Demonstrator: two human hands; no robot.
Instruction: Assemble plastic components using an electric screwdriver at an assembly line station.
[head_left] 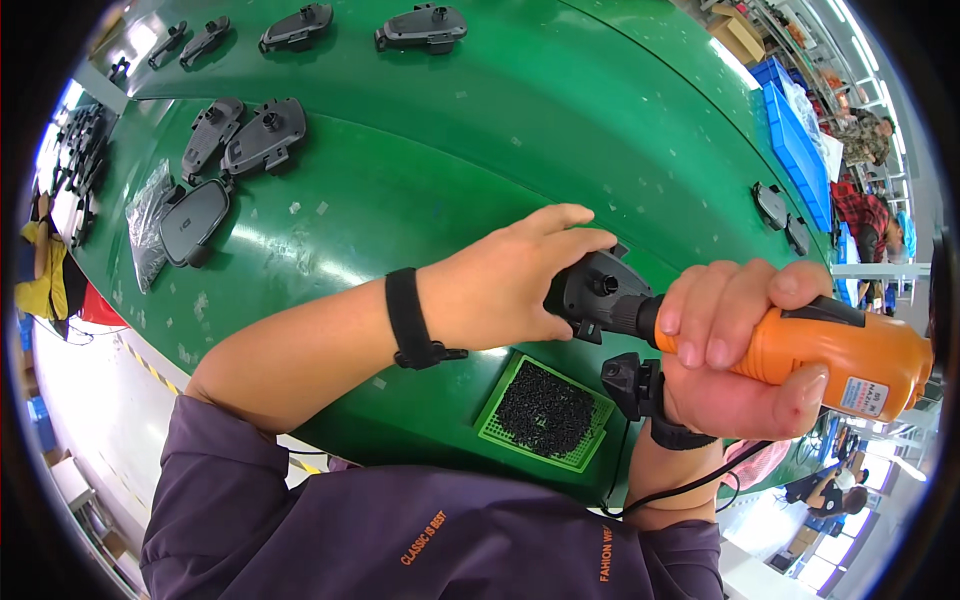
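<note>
Beyond the green tray point(598, 412) of black pieces point(545, 408) on the desk point(400, 170), the left hand point(505, 275) grasps a grey housing point(592, 285). Right of the tray, the right hand point(722, 330) clenches an orange screwdriver point(850, 345) bearing a white printed label point(864, 397); orange lettering point(424, 538) marks the purple shirt point(330, 530) nearer than the tray.

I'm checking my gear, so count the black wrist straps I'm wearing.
2: the left strap, behind the left hand; the right strap, partly hidden, behind the right hand gripping the orange screwdriver.
</note>
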